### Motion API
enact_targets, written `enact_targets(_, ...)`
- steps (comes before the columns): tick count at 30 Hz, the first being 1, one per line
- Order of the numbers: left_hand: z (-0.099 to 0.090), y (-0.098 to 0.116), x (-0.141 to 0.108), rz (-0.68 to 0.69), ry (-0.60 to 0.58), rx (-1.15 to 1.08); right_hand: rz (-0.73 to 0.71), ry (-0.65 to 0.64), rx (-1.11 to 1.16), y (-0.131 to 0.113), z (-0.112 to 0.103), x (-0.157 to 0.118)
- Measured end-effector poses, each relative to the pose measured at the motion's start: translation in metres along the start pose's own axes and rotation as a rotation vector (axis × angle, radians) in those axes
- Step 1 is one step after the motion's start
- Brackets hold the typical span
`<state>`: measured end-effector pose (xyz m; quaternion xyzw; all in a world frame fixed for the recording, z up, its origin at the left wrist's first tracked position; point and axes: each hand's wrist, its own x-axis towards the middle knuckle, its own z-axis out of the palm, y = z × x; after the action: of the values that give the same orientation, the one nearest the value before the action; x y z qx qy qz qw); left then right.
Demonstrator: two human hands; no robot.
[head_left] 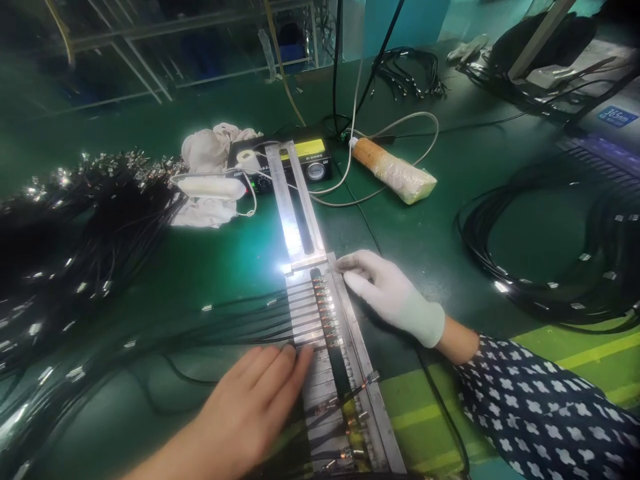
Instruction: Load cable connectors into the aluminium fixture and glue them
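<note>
A slotted metal fixture (320, 373) runs up the middle of the bench. Across its upper part lie several black cables (260, 313) side by side, with stripped, coppery ends (327, 310) over a dark channel. My bare left hand (250, 400) is at the fixture's left edge, fingers close together over the lowest cable in that row; its thumb is hidden. My right hand (387, 290), in a white glove, has its fingertips closed at the right rail near the fixture's top. Further cable ends (350, 457) sit lower down, close to me.
Left lies a large heap of black cables with shiny ends (100, 193). Behind stand a black control box (315, 150), white cloth (207, 150) and a bright lamp (213, 188). A wrapped handle-like tool (395, 170) lies further right. Coiled cables (480, 267) occupy the right side.
</note>
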<state>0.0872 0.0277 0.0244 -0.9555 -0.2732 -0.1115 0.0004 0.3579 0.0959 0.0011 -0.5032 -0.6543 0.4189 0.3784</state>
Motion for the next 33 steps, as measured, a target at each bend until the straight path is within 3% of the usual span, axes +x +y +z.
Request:
enact_targets(5,-0.003,0.000,-0.007,-0.057,-0.002,-0.104,0.003,0.002,0.000,0.000,0.000,0.000)
enact_targets(9,0.009,-0.003,-0.016,-0.078,0.004,-0.171,0.012,-0.005,-0.003,0.000,0.000,0.000)
enact_targets(16,0.030,-0.005,-0.015,-0.133,0.166,-0.384,0.008,-0.012,-0.014,-0.002,-0.001,0.001)
enact_targets(19,0.034,-0.004,-0.010,-0.184,0.174,-0.512,0.013,-0.022,-0.032,-0.003,-0.001,0.001)
enact_targets(22,0.037,-0.001,-0.015,-0.231,0.189,-0.278,0.012,-0.022,-0.029,-0.003,-0.002,0.000)
enact_targets(25,0.041,0.005,-0.027,-0.259,0.112,-0.049,0.008,-0.016,-0.024,-0.002,-0.001,0.001)
enact_targets(28,0.042,0.009,-0.034,-0.244,0.039,-0.089,0.002,0.009,-0.011,0.002,-0.001,0.003)
enact_targets(33,0.033,0.005,-0.021,-0.230,0.058,-0.218,-0.043,0.038,-0.092,0.000,0.002,0.002)
